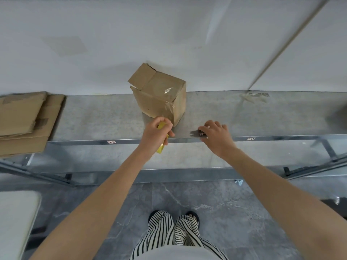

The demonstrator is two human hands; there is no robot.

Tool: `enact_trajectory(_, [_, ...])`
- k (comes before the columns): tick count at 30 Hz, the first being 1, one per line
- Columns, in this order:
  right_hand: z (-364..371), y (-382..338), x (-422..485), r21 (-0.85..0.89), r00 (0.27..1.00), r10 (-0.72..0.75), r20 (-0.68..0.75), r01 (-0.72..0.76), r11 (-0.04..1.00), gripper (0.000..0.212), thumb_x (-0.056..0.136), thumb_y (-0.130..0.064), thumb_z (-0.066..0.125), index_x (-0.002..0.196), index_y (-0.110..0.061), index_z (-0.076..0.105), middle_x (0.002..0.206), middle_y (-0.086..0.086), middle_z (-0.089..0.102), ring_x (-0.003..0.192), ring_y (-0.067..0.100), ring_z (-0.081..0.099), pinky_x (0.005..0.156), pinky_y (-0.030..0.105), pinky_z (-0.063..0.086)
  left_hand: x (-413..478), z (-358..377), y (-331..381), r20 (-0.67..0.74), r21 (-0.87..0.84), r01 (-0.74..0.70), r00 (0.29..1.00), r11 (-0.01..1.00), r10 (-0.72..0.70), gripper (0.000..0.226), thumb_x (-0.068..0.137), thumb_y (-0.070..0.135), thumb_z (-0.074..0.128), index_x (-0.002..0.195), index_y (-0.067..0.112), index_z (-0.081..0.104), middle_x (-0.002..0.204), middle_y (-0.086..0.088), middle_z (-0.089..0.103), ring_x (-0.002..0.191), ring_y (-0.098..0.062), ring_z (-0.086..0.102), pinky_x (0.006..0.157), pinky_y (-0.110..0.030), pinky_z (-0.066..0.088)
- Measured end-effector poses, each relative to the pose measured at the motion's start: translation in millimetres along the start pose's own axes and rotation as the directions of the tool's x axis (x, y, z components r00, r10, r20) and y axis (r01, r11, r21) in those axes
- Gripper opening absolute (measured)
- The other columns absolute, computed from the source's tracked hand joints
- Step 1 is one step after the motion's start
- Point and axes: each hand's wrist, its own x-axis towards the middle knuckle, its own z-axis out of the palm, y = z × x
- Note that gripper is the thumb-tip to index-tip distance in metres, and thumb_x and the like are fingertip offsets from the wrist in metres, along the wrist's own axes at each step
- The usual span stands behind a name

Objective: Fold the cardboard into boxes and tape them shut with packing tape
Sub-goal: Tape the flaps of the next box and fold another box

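Note:
A small brown cardboard box [159,94] stands tilted on the metal shelf [93,119], leaning toward the white wall. Its top flaps are partly raised and clear tape runs over its near face and corner. My left hand [155,136] is just in front of the box's lower corner, closed around a yellow tool [161,148] whose end sticks out below the fist. My right hand [217,136] rests at the shelf's front edge, fingers on a small dark object with a jagged edge [196,133]. What that object is cannot be told.
A stack of flattened cardboard [22,119] lies at the shelf's left end. Crumpled tape scraps [257,96] sit at the back right near a slanted pole. A lower shelf [187,156] runs beneath. A white seat [15,222] is at the lower left, over grey floor tiles.

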Motion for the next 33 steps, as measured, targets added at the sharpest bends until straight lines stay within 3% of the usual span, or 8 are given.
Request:
enact_trajectory(4, [-1, -4, -2, 0.092, 0.999, 0.048, -0.012, -0.047, 0.995, 0.027, 0.094, -0.023, 0.051, 0.12, -0.017, 0.057, 0.11, 0.007, 0.053, 0.101, 0.027, 0.051, 0.085, 0.035, 0.034, 0, -1, 1, 0.027, -0.041, 0.012, 1.0, 0.999, -0.011, 0.011, 0.094, 0.021, 0.051, 0.1, 0.014, 0.057, 0.072, -0.005, 0.067, 0.039, -0.011, 0.046, 0.048, -0.024, 0.041])
enact_trajectory(7, [-14, -11, -1, 0.383, 0.985, 0.169, 0.038, -0.171, 0.908, 0.023, 0.09, -0.021, 0.058, 0.113, -0.018, 0.061, 0.1, 0.004, 0.052, 0.09, 0.026, 0.055, 0.071, 0.029, 0.038, -1, -2, 2, 0.039, -0.082, 0.039, 0.999, 0.996, -0.036, 0.013, 0.095, 0.019, 0.049, 0.104, 0.012, 0.056, 0.071, -0.007, 0.067, 0.041, -0.013, 0.047, 0.048, -0.026, 0.041])
enact_trajectory(11, [-48, -36, 0, 0.8, 0.969, 0.197, 0.147, -0.233, 0.553, 0.015, 0.083, -0.02, 0.07, 0.096, -0.024, 0.064, 0.087, 0.005, 0.061, 0.064, 0.019, 0.052, 0.059, 0.03, 0.041, -2, -4, 2, 0.028, -0.082, 0.023, 0.999, 0.996, -0.021, 0.011, 0.095, 0.017, 0.052, 0.102, 0.011, 0.058, 0.071, -0.005, 0.067, 0.038, -0.01, 0.045, 0.047, -0.023, 0.041])
enact_trajectory(13, [-63, -45, -2, 0.874, 0.963, 0.155, 0.222, -0.267, 0.405, 0.012, 0.085, -0.018, 0.069, 0.094, -0.022, 0.062, 0.077, 0.007, 0.062, 0.054, 0.016, 0.042, 0.051, 0.029, 0.035, -2, -3, 2, 0.011, -0.079, 0.018, 1.0, 0.997, -0.018, 0.011, 0.094, 0.016, 0.053, 0.102, 0.011, 0.059, 0.07, -0.004, 0.067, 0.039, -0.011, 0.046, 0.045, -0.02, 0.041])
enact_trajectory(15, [-72, -52, -4, 0.866, 0.962, 0.115, 0.247, -0.273, 0.419, 0.01, 0.087, -0.022, 0.066, 0.096, -0.02, 0.062, 0.07, 0.006, 0.059, 0.052, 0.014, 0.036, 0.048, 0.027, 0.029, -2, -2, 1, 0.001, -0.089, 0.012, 1.0, 0.996, -0.012, 0.01, 0.094, 0.015, 0.054, 0.102, 0.012, 0.059, 0.07, -0.004, 0.067, 0.048, -0.015, 0.05, 0.043, -0.019, 0.041])
enact_trajectory(20, [-72, -66, -3, 0.771, 0.972, 0.112, 0.205, -0.231, 0.594, 0.023, 0.092, -0.036, 0.055, 0.099, -0.015, 0.063, 0.068, 0.0, 0.053, 0.054, 0.01, 0.038, 0.049, 0.023, 0.031, -2, -1, -1, -0.006, -0.101, -0.004, 1.0, 0.995, 0.004, 0.007, 0.094, 0.012, 0.053, 0.097, 0.013, 0.059, 0.069, -0.004, 0.067, 0.067, -0.027, 0.055, 0.043, -0.019, 0.042])
enact_trajectory(28, [-75, -78, 3, 0.754, 0.973, 0.114, 0.201, -0.228, 0.616, 0.024, 0.095, -0.035, 0.051, 0.098, -0.014, 0.063, 0.069, -0.005, 0.053, 0.052, 0.005, 0.04, 0.045, 0.013, 0.03, -1, -2, -1, 0.009, -0.08, -0.014, 1.0, 0.997, 0.014, 0.009, 0.092, 0.01, 0.052, 0.091, 0.014, 0.06, 0.069, -0.006, 0.068, 0.055, -0.021, 0.053, 0.045, -0.022, 0.041])
enact_trajectory(33, [-76, -84, 8, 0.745, 0.978, 0.11, 0.176, -0.206, 0.635, 0.021, 0.096, -0.032, 0.052, 0.078, -0.021, 0.058, 0.066, -0.006, 0.051, 0.053, 0.005, 0.041, 0.049, 0.015, 0.031, -1, -2, 1, 0.012, -0.089, -0.006, 1.0, 0.996, 0.007, 0.011, 0.092, 0.008, 0.052, 0.09, 0.016, 0.059, 0.068, -0.007, 0.068, 0.051, -0.017, 0.052, 0.045, -0.022, 0.041])
